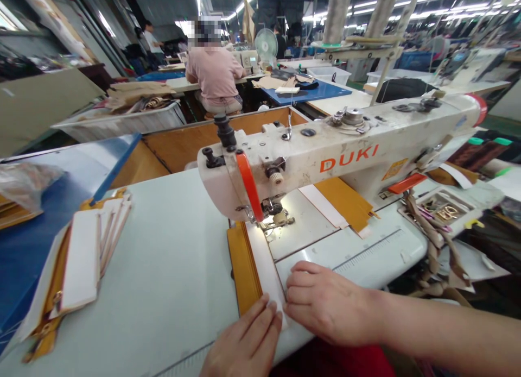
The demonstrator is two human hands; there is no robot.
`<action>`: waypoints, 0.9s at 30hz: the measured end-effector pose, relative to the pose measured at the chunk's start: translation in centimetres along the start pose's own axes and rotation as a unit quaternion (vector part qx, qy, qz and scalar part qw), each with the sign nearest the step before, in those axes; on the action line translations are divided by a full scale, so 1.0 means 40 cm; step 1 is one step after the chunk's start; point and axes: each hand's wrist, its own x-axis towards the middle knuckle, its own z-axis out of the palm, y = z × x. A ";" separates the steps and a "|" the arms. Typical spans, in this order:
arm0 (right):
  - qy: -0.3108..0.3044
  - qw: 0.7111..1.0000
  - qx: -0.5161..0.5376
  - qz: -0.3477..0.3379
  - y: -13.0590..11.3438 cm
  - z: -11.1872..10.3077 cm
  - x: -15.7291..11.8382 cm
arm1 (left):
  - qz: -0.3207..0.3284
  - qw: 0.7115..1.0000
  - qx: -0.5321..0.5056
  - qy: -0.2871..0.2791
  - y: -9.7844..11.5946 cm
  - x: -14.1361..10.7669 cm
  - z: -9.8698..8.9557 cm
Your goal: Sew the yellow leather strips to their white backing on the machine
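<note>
A long white-faced strip with a mustard-yellow leather-like piece along its left side runs under the presser foot of the sewing machine. My left hand lies over the near end of the strip, fingers stretched out together, the thumb out of sight. On the strip's right edge, my right hand has its fingers curled in, touching the edge; the fingertips are partly hidden. Light from the machine falls around the needle area. A stack of similar white and mustard pieces, some with zipper pulls, rests to the left.
Another mustard piece with a white strip lies behind the needle. A small tray with metal parts sits at the right. A blue surface borders the table at left. Ahead, a person in a pink top sits facing away.
</note>
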 end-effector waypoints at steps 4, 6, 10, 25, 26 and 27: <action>0.008 1.000 -0.020 0.013 0.036 0.007 0.022 | -0.010 1.000 -0.002 0.007 -0.035 0.025 0.009; 0.018 0.999 -0.029 0.014 0.055 0.015 0.033 | -0.005 1.000 0.004 -0.002 -0.055 0.039 0.011; 0.045 0.998 -0.046 0.021 0.091 0.028 0.055 | 0.001 1.000 0.025 -0.001 -0.095 0.065 0.017; 0.121 0.980 -0.089 0.131 0.176 0.068 0.141 | -0.022 0.997 0.069 -0.003 -0.251 0.114 0.070; 0.122 0.979 -0.087 0.136 0.177 0.069 0.144 | -0.024 0.997 0.076 -0.003 -0.261 0.115 0.073; 0.123 0.979 -0.087 0.137 0.177 0.069 0.146 | -0.025 0.996 0.081 -0.004 -0.271 0.116 0.076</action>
